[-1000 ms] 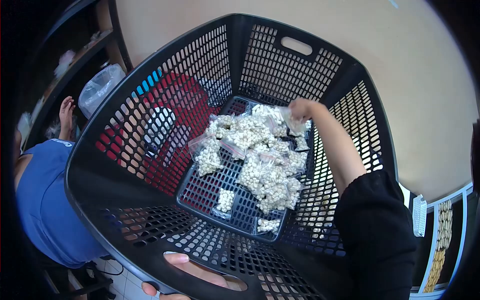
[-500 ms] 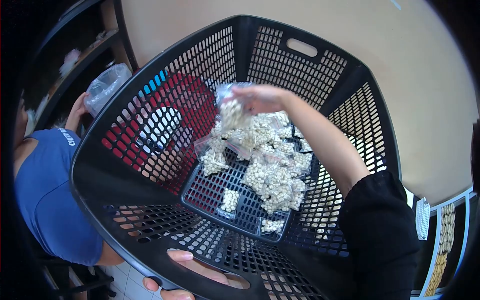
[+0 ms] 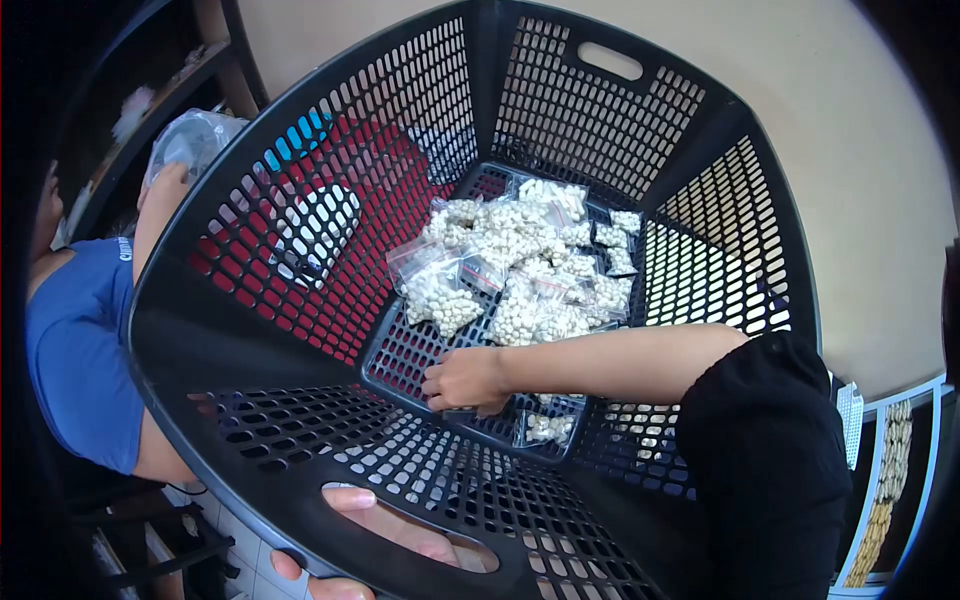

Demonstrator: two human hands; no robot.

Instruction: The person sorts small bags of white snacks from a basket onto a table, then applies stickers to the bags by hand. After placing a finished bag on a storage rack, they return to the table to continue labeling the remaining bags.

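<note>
My left hand [image 3: 345, 498] is wrapped round the cut-out handle at the near rim of a black plastic basket [image 3: 300, 480]. Down inside, my right hand [image 3: 466, 380] reaches to the basket floor with its fingers curled downward; whatever is under them is hidden. Beyond it lies a heap of clear zip-lock bags [image 3: 530, 240] filled with small white bead-like pieces. One such bag [image 3: 443, 310] is at the heap's left edge. A small flat bag [image 3: 548, 428] rests near the front right corner, partly under my forearm.
To the left a person in a blue shirt [image 3: 85, 350] handles a clear plastic bag [image 3: 195, 140] beside dark shelves [image 3: 150, 130]. A pale wall [image 3: 800, 100] stands behind the basket. At right is a light-framed rack [image 3: 890, 480] with beige strands.
My right hand has let go of a bag at the heap and moved down to the near floor, covering where a small bag lay. The person's hand now reaches into the clear bag.
</note>
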